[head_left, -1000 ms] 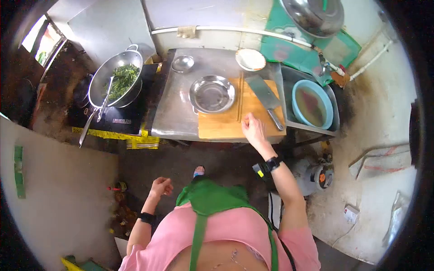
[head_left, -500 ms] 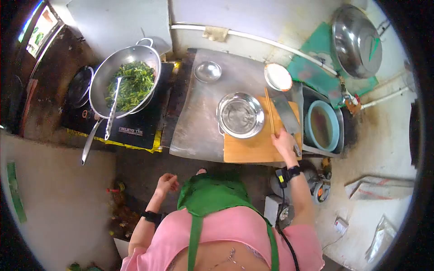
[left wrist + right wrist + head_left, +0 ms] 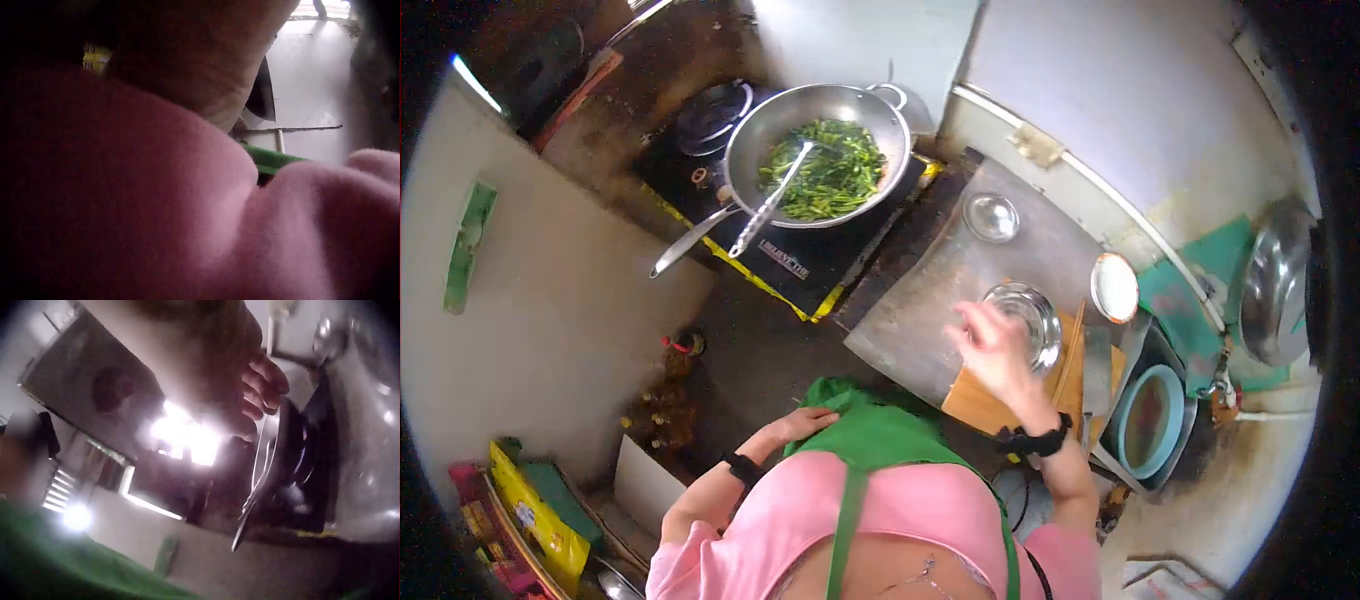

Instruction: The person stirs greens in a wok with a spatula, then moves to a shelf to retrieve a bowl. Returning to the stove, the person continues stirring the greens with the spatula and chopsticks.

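My right hand (image 3: 990, 352), blurred and with loosely bent fingers, hangs over the worktop with nothing in it. It overlaps the left side of a steel basin (image 3: 1050, 345) in the head view. Under the basin lies a wooden cutting board (image 3: 975, 402), with a pair of chopsticks (image 3: 1072, 350) and a cleaver (image 3: 1097, 370) on its right part. My left hand (image 3: 805, 424) rests at the green apron (image 3: 890, 440) by the waist. To the left, a wok (image 3: 745, 150) holds chopped greens (image 3: 830, 170), and a slotted spatula (image 3: 770, 210) leans in it.
The wok sits on a black cooktop (image 3: 800, 290), its handle (image 3: 690, 240) jutting out over the front edge. Farther back on the metal worktop (image 3: 920, 300) stand a small steel bowl (image 3: 991, 217) and a white bowl (image 3: 1115, 287). A blue basin (image 3: 1178, 400) of water stands at the right.
My right hand has left the chopsticks on the board and moved left across the basin. The left hand has come in against the apron. The head view has swung left toward the wok.
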The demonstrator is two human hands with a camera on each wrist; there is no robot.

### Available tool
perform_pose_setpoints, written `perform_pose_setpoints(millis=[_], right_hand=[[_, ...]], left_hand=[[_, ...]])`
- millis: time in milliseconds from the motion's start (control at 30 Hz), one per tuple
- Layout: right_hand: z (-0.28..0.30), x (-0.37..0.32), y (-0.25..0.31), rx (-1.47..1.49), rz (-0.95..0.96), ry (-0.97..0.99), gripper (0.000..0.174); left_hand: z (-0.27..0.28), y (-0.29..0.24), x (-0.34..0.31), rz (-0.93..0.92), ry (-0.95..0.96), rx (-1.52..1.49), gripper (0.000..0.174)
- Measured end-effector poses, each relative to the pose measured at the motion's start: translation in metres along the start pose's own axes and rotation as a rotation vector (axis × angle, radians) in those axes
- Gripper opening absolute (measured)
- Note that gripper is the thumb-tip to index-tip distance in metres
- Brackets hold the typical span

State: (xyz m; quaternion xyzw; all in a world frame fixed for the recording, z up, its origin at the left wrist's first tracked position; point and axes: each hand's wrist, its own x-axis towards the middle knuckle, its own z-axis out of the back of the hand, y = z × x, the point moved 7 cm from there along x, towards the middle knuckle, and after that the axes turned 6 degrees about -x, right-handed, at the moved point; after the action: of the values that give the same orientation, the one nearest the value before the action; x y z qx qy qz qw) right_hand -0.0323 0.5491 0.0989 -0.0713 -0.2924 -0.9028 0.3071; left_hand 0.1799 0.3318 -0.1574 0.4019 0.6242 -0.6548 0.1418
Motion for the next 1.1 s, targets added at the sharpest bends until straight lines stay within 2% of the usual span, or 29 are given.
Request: perform_pose_setpoints(millis=[67, 100, 167, 267, 333, 367, 400, 467, 533, 600, 633, 667, 700, 733, 767, 800, 867, 900, 933, 967, 1000, 1067, 1100], right_hand=[[-0.035, 0.030, 0.046, 0.049, 0.189, 0.023, 0.030], [-0.049, 0.048, 0.069, 0.062, 0.260, 0.049, 0.033], [-0.086, 0.081, 0.106, 0.124, 0.336, 0.121, 0.042], [-0.139, 0.127, 0.149, 0.051, 0.443, 0.147, 0.049], [-0.190, 0.149, 0.154, -0.030, 0.495, 0.244, 0.054], [-0.207, 0.158, 0.155, -0.091, 0.520, 0.161, 0.045], [-0.214, 0.166, 0.157, -0.108, 0.485, 0.162, 0.045], [-0.228, 0.181, 0.161, -0.243, 0.517, 0.250, 0.017], [-0.212, 0.198, 0.171, -0.302, 0.462, 0.259, 0.018], [-0.200, 0.221, 0.168, -0.307, 0.444, 0.260, 0.020], [-0.198, 0.231, 0.167, -0.346, 0.439, 0.336, 0.019], [-0.201, 0.238, 0.164, -0.409, 0.473, 0.415, 0.016], [-0.204, 0.245, 0.162, -0.398, 0.545, 0.428, 0.013], [-0.206, 0.252, 0.158, -0.385, 0.622, 0.442, 0.012], [-0.198, 0.268, 0.153, -0.415, 0.568, 0.407, 0.013], [-0.188, 0.282, 0.151, -0.440, 0.511, 0.375, 0.016], [-0.142, 0.315, 0.153, -0.260, 0.423, 0.153, 0.021], [-0.124, 0.328, 0.151, -0.178, 0.161, 0.195, 0.025], [-0.111, 0.336, 0.144, -0.096, -0.101, 0.232, 0.028], [-0.104, 0.343, 0.141, -0.097, -0.104, 0.235, 0.028], [-0.100, 0.351, 0.132, -0.127, -0.117, 0.305, 0.032], [-0.097, 0.359, 0.125, -0.154, -0.130, 0.367, 0.036], [-0.099, 0.357, 0.121, -0.141, -0.220, 0.398, 0.038]], left_hand=[[0.008, -0.008, -0.015, 0.141, -0.044, -0.025, 0.045], [0.016, -0.012, -0.021, 0.138, -0.051, -0.032, 0.045], [0.045, -0.019, -0.032, 0.062, -0.133, -0.007, 0.041], [0.100, 0.006, -0.030, -0.048, -0.164, -0.053, 0.033], [0.139, 0.000, -0.046, -0.030, -0.191, -0.117, 0.030], [0.161, -0.005, -0.052, -0.021, -0.230, -0.205, 0.027], [0.178, -0.005, -0.060, -0.015, -0.196, -0.190, 0.027], [0.231, -0.006, -0.075, -0.105, -0.345, -0.262, 0.023], [0.274, 0.000, -0.089, -0.129, -0.362, -0.393, 0.024], [0.313, -0.007, -0.097, -0.192, -0.278, -0.624, 0.033], [0.330, -0.018, -0.099, -0.225, -0.277, -0.645, 0.040], [0.345, -0.033, -0.101, -0.255, -0.280, -0.666, 0.046], [0.352, -0.057, -0.100, -0.309, -0.226, -0.633, 0.056], [0.353, -0.083, -0.097, -0.355, -0.153, -0.619, 0.059], [0.353, -0.104, -0.093, -0.369, -0.044, -0.634, 0.057], [0.353, -0.118, -0.088, -0.351, -0.040, -0.638, 0.057], [0.339, -0.155, -0.077, -0.432, 0.084, -0.503, 0.049], [0.336, -0.162, -0.074, -0.428, 0.088, -0.510, 0.049], [0.328, -0.164, -0.069, -0.329, 0.134, -0.438, 0.043], [0.319, -0.162, -0.066, -0.231, 0.179, -0.363, 0.038], [0.314, -0.158, -0.063, -0.239, 0.115, -0.414, 0.029], [0.303, -0.165, -0.072, -0.183, 0.043, -0.399, 0.025], [0.300, -0.167, -0.075, -0.177, 0.041, -0.384, 0.025]])
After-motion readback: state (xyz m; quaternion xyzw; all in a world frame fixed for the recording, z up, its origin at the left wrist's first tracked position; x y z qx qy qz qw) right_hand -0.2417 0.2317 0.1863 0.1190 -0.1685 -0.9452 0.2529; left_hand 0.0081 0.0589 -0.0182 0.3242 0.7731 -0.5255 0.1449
